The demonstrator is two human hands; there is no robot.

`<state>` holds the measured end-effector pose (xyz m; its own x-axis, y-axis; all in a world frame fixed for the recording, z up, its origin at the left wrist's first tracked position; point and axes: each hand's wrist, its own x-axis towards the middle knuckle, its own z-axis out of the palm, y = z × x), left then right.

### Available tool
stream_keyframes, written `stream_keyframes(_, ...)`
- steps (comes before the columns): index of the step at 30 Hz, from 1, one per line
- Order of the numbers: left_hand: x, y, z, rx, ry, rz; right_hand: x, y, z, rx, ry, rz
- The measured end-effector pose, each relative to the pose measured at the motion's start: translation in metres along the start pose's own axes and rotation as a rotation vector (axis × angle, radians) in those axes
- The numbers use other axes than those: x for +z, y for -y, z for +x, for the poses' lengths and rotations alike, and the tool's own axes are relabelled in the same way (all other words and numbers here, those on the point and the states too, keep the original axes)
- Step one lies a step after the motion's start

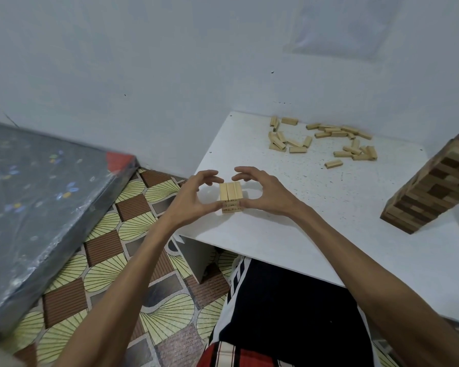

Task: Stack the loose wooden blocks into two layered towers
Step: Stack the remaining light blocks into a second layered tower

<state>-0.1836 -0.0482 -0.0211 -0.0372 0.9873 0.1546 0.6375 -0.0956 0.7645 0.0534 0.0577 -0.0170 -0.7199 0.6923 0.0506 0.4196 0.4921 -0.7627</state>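
Closest to the camera, a lap in black shorts with white stripes (289, 313) sits under the near edge of a white speckled table (302, 229), and two bare forearms reach forward over it. To the left lie a floor of yellow fan-patterned and brown ribbed vinyl (104, 274) and, beyond it, a grey flower-printed mattress wrapped in clear plastic (37, 194).

Near the table's front left corner stands a small stack of pale wooden blocks (231, 193). Its top layer is three blocks side by side, running away from the camera. The near face shows about three layers, with small printed marks on them.

Both hands cup this stack. The left hand (194, 197) has its thumb against the lower near-left corner, and its fingers arch round toward the far-left top edge. The right hand (265, 192) mirrors it, with the thumb at the near-right side and the fingers curved over toward the far edge. Whether the fingertips actually touch the wood cannot be told. Neither hand lifts the stack, which rests on the table between them.

Further back, well apart from the stack, scattered loose pale wooden blocks (339, 133) lie in clusters toward the far side of the table, some overlapping. One of them (334, 163) lies alone, nearer than the rest.

At the table's right side stands a tall tower of mixed dark and light brown blocks (435, 186). It leans in this wide view, and the frame cuts off its top. Behind everything rises a plain pale grey wall (143, 62).
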Motion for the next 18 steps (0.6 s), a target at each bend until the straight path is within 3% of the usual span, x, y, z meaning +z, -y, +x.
stream_keyframes(18,0.0045,-0.0025,0.0014,-0.008,-0.029,-0.017,0.0009,0.0039,0.0007,-0.005,-0.022,0.047)
